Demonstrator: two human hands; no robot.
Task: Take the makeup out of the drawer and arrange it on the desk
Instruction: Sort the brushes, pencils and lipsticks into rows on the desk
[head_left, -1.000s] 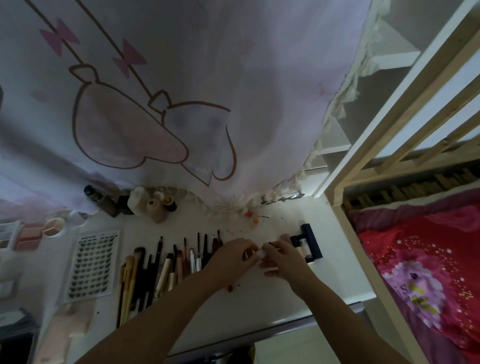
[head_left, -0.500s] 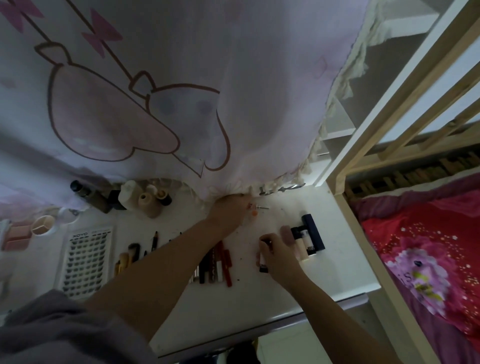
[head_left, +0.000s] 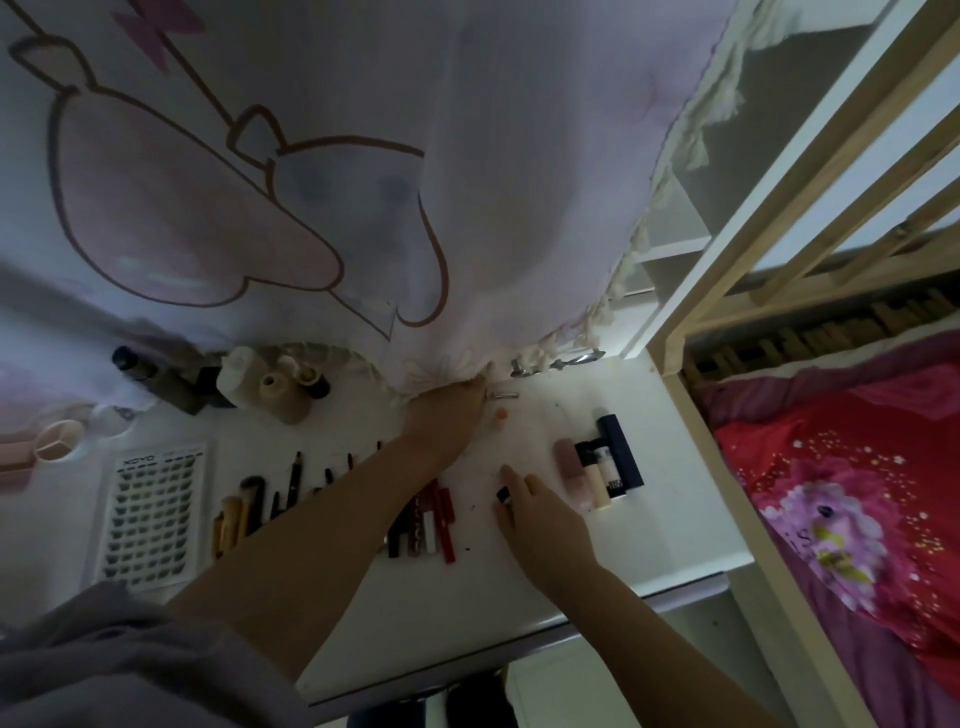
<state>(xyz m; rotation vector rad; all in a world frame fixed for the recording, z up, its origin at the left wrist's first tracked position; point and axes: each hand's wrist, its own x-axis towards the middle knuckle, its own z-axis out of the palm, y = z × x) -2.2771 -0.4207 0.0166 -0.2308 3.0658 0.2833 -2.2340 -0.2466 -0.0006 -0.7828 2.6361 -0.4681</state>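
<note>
1. Left hand (head_left: 449, 415) is at the far edge of the desk (head_left: 670, 525), under the curtain (head_left: 467, 208) hem. Fingertips are hidden by the fabric, so I can't tell if it grips anything.
2. Right hand (head_left: 540, 519) lies on the desk mid-right, curled around a small dark tube (head_left: 503, 494); only the cap end shows above the fingers.
3. Makeup already out: brushes and pencils (head_left: 260, 499) in a row on the left, red and dark lipsticks (head_left: 428, 519) centre, pale tubes plus a navy one (head_left: 602, 473) on the right.
4. Probable step: place the dark tube in line, while the left goes for the small loose pieces (head_left: 501, 414) at the far edge.
5. Set the tube down parallel to the pale tubes, just beside the pink one, not touching the lipsticks.
6. Lay it flat before letting go; round tubes roll toward the near edge.
7. Left hand: lift the hem clear first. Groping blind risks knocking the bottles (head_left: 275, 389) at the far left.
8. Keep the left forearm high; it crosses over the brush row.
</note>
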